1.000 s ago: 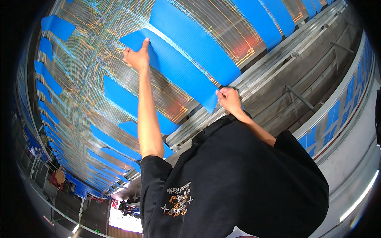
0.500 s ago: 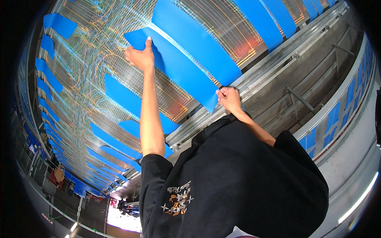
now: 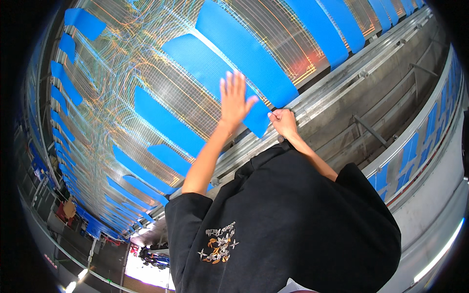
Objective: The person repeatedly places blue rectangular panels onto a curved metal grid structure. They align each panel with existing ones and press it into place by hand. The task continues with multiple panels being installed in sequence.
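A blue fabric piece point(image 3: 195, 61) lies on a long metal table point(image 3: 159, 100) marked with a dense web of coloured lines. Fingers spread, my left hand point(image 3: 234, 100) is flat over the middle of this piece. At the table's edge, my right hand point(image 3: 283, 121) pinches the piece's near right corner, which hangs a little over the rail. Beside it, on the right, another blue fabric piece point(image 3: 244, 49) lies flat, with a narrow pale strip between the two. To the left is a further blue piece point(image 3: 166, 117).
Several more blue pieces point(image 3: 332, 29) lie in rows along the table. A metal rail point(image 3: 322, 110) runs along its near edge, close to my body. Beyond it at right is a grey metal frame point(image 3: 369, 122) with crossbars. A bright screen point(image 3: 149, 268) glows at lower left.
My left hand has slid from the far left corner of the blue piece toward me and right, its fingers now spread flat. The right hand keeps its pinch on the near corner.
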`<state>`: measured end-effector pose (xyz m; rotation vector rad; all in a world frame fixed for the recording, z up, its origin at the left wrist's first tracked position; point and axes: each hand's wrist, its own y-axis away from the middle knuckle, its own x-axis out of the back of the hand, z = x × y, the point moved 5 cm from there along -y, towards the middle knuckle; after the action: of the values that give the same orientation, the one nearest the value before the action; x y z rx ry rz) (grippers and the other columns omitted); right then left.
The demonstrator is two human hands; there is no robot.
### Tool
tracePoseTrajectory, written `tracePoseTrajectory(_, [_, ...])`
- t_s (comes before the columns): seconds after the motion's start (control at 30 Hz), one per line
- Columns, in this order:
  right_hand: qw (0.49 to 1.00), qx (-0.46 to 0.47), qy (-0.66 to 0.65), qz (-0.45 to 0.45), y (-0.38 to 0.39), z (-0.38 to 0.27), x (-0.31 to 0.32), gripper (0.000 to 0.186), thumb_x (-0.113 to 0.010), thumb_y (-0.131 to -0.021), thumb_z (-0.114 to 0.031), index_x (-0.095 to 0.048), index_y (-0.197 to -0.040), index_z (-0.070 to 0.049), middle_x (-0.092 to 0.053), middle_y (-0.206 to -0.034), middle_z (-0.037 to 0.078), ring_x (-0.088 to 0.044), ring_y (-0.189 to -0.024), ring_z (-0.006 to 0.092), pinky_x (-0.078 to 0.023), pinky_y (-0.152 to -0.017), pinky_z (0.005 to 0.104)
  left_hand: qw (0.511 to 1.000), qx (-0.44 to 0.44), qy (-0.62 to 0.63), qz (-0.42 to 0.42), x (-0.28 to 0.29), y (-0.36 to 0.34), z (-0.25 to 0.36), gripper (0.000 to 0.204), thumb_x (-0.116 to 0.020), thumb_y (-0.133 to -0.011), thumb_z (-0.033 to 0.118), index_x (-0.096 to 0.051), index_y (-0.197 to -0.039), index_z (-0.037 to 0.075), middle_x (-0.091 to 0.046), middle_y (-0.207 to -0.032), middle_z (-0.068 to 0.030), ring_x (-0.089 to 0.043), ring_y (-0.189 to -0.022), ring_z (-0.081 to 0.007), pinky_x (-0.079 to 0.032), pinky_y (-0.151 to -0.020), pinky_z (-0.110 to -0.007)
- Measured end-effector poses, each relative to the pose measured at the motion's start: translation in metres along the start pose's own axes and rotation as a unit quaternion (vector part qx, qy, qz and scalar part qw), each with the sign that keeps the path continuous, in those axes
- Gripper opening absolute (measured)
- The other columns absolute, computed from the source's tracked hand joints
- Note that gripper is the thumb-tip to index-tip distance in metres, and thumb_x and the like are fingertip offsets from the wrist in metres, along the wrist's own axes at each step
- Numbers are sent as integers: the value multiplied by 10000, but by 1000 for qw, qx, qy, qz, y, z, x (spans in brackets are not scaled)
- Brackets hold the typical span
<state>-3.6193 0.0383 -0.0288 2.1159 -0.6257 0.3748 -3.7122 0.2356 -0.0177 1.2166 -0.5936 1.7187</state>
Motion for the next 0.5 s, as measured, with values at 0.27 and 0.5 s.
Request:
tracePoseTrajectory(0.27, [998,40,0,46,18,-15,26,289,-719,-993,-253,-773,-924,22,-710,-660,88,-612,-547,109,-475,-536,339,982,-61,-168,-56,-35,66,45,833,-671,-957,403,-355,-1630,25,-282,-1728,-167,-230,-1607,-353,-166,-1309,-551])
tracePoseTrajectory(0.5, [980,189,-4,62,65,-88,8,315,-724,-961,-347,-766,-869,-48,-673,-625,129,-662,-567,247,-506,-546,423,995,-2,76,-63,28,93,53,1295,-963,-641,352,-241,-1671,41,-200,-1751,-201,-153,-1624,-412,-153,-1308,-566])
